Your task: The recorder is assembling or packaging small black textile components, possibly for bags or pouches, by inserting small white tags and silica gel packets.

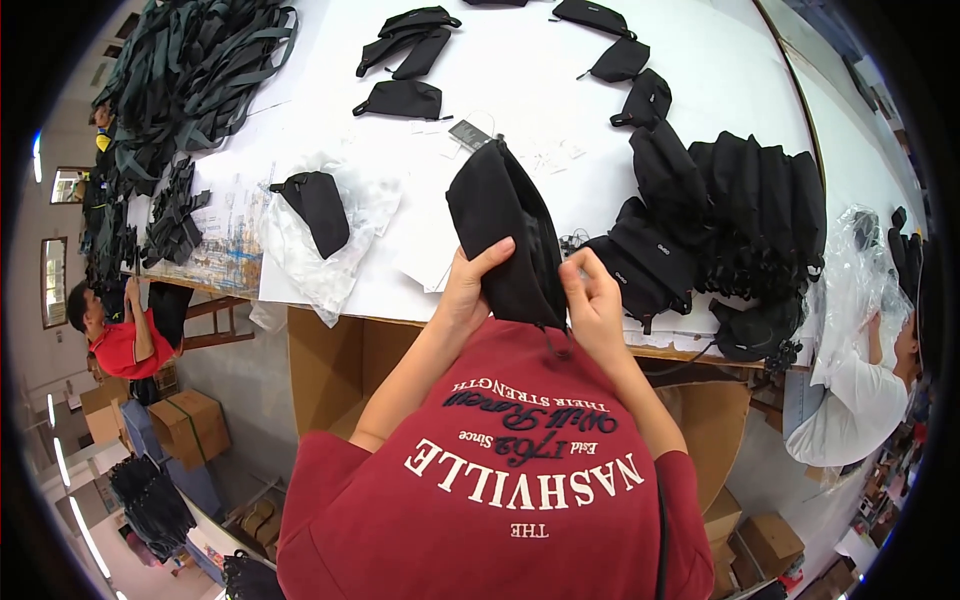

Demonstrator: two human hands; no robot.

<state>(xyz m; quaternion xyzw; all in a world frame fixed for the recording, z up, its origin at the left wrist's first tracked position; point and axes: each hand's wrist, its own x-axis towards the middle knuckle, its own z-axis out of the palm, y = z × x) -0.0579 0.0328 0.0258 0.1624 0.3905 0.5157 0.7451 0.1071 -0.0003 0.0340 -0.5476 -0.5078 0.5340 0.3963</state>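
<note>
A black fabric zip pouch [490, 200] is held upright in front of my chest, at the near edge of the white table [420, 185]. My left hand [470, 285] grips its left side, thumb across the front and fingers behind. On the other side my right hand [592, 298] pinches the edge by the long opening, which stands partly apart. A thin cord hangs from the pouch's lower end. Left of it, another black pouch [318, 212] lies on a crumpled clear plastic bag [340, 275].
Several finished-looking black pouches [402, 98] lie along the far table. A heap of black bags [755, 205] fills the right side, and dark straps [190, 70] pile up at far left. Cardboard boxes [190, 428] stand on the floor. One person in red [125, 340] and another in white [845, 400] are nearby.
</note>
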